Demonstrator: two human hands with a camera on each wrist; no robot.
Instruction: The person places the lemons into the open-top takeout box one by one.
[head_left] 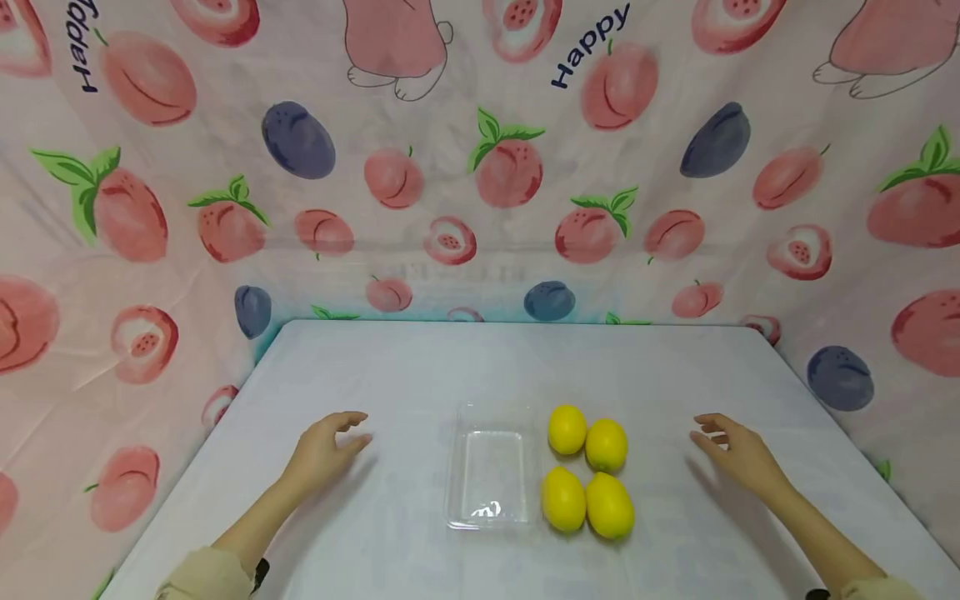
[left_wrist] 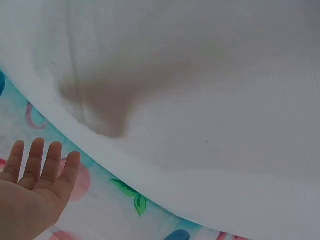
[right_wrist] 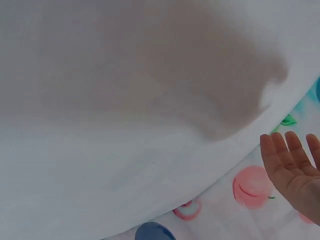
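Note:
My left hand (head_left: 324, 447) hovers over the left part of the table, fingers relaxed and holding nothing. On the other side my right hand (head_left: 735, 450) is likewise raised, its fingers loose and nothing in them. Between the hands lies a clear plastic box (head_left: 493, 475). Just right of the box are several yellow lemons: one at the back (head_left: 567, 430), another beside it (head_left: 606, 445), and a front pair (head_left: 563, 499) close together. The right hand is nearer to the lemons, the left nearer to the box, both apart from them. Each wrist view shows the palm side of a hand with extended fingers (left_wrist: 50, 167).
A white table (head_left: 397, 358) spreads under everything. Behind it and along both sides hangs a pale cloth (head_left: 450, 183) printed with peaches, plums and rabbits. Shadows of the hands fall on the white surface.

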